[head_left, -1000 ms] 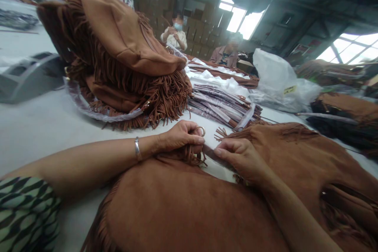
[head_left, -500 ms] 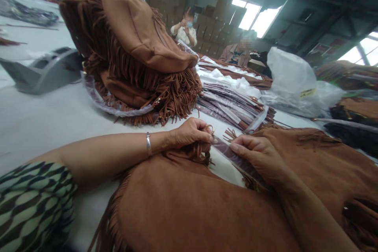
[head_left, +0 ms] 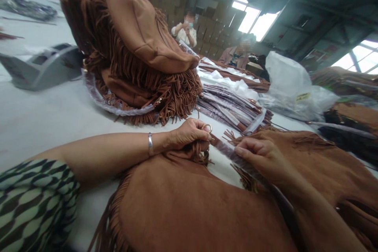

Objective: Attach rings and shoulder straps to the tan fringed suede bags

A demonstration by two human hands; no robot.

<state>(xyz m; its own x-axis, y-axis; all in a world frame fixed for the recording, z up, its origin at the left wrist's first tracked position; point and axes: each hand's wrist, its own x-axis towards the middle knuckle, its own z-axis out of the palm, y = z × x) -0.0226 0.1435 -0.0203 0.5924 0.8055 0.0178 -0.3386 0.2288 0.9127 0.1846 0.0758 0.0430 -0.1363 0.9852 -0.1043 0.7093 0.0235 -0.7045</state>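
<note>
A brown suede bag [head_left: 189,204] with fringed edges lies in front of me. My left hand [head_left: 189,134] is closed in a pinch at its gathered upper corner, beside a gold metal ring [head_left: 208,127]. From that ring a strap [head_left: 226,149] in clear plastic wrap runs down to the right. My right hand [head_left: 260,155] is closed on the strap, a short way from the ring, with thumb and fingers pinching it. The strap's end by the ring touches my left fingertips; how it is joined there is too small to tell.
Fringed brown bags [head_left: 141,47] are piled behind my left hand, beside a grey tape dispenser [head_left: 44,67]. Wrapped straps [head_left: 227,104] lie in a bundle beyond my hands. Another suede bag [head_left: 310,161] is at right, with a clear plastic bag [head_left: 289,82] behind. Co-workers [head_left: 186,31] are across the table.
My right hand has shifted slightly right along with the strap, whose brown end shows more plainly by the ring. My left hand keeps its pinch; the view has tilted a little.
</note>
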